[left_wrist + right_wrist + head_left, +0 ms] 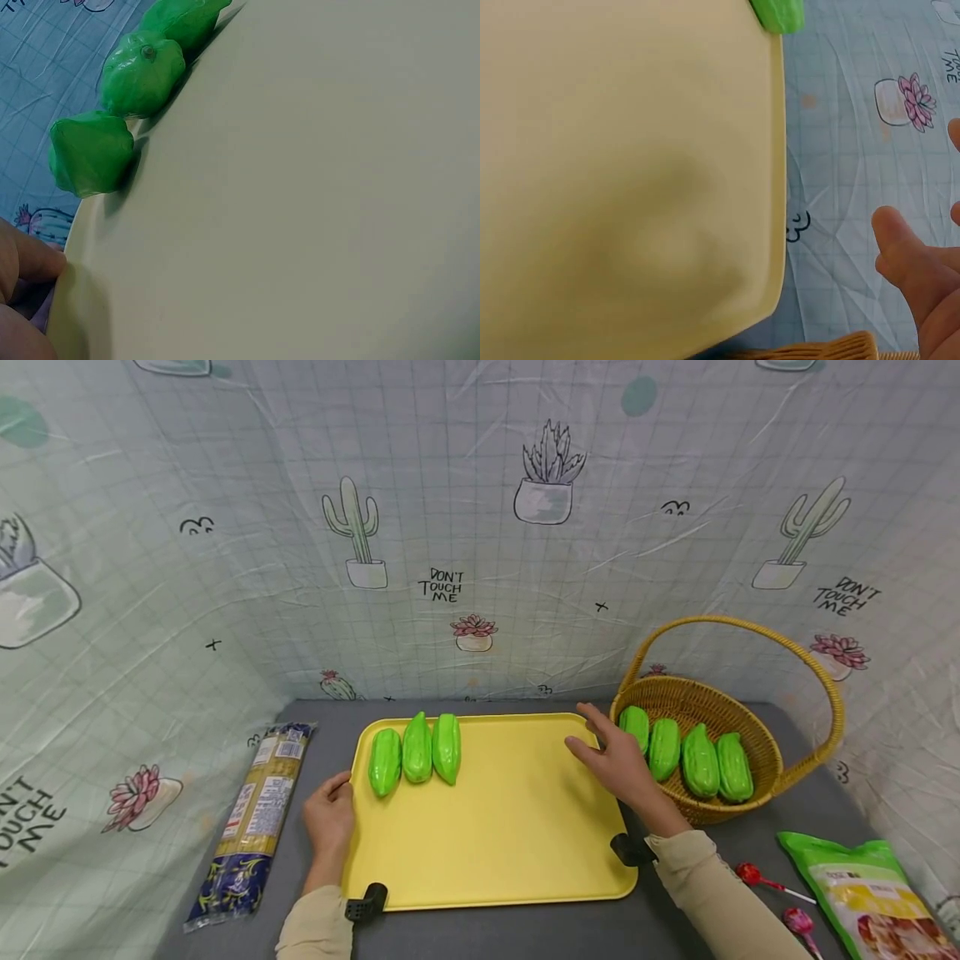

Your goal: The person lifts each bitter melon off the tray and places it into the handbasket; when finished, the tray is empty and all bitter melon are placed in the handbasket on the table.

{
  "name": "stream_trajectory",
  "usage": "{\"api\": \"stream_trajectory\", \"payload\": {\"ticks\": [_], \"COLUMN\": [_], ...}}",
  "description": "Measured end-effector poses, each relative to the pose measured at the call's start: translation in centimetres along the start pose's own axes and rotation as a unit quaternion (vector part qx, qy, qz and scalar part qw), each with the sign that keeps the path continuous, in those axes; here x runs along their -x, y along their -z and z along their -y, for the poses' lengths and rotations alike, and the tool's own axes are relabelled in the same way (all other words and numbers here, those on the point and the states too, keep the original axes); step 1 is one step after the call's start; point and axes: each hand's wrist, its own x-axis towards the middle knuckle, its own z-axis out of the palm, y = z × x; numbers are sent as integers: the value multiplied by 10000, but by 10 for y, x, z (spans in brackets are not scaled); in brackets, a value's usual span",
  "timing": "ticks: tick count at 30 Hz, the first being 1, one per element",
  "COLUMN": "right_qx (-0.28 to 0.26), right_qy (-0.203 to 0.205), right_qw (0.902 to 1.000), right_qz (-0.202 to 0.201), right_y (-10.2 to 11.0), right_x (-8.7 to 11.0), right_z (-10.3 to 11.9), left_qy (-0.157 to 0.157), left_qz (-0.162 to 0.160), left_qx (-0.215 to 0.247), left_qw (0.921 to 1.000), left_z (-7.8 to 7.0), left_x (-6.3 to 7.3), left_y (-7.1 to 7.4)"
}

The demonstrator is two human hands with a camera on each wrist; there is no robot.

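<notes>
My left hand (330, 814) holds the left rim of a yellow tray (495, 835); in the left wrist view, the fingers (34, 255) meet that rim. Three glossy green, ridged, vegetable-shaped pieces, among them a left one (386, 762), a middle one (417, 750) and a right one (447, 748), lie side by side at the tray's back left. My right hand (618, 764) hovers over the tray's right edge beside a wicker basket (701, 689). Its fingers are spread, holding nothing. Several similar green pieces (701, 762) sit in the basket.
A long pack of dry noodles (255, 818) lies left of the tray. On the right are two lollipops, one red (748, 873) and one pink (798, 920), and a green food bag (870, 893). The basket's handle arches high. A patterned curtain (480, 543) stands behind.
</notes>
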Motion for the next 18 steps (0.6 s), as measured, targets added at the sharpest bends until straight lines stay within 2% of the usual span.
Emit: {"api": "stream_trajectory", "payload": {"ticks": [9, 18], "right_qx": [-38, -218], "right_qy": [-127, -77], "right_qw": [9991, 9953], "right_qz": [402, 940], "right_y": [-12, -39], "right_x": [-1, 0], "right_z": [4, 12], "left_qy": [26, -62], "left_qz": [-63, 48], "left_qx": [-5, 39], "left_qw": [10000, 10000], "left_z": [1, 6], "left_x": [-1, -2], "left_y": [0, 0]}}
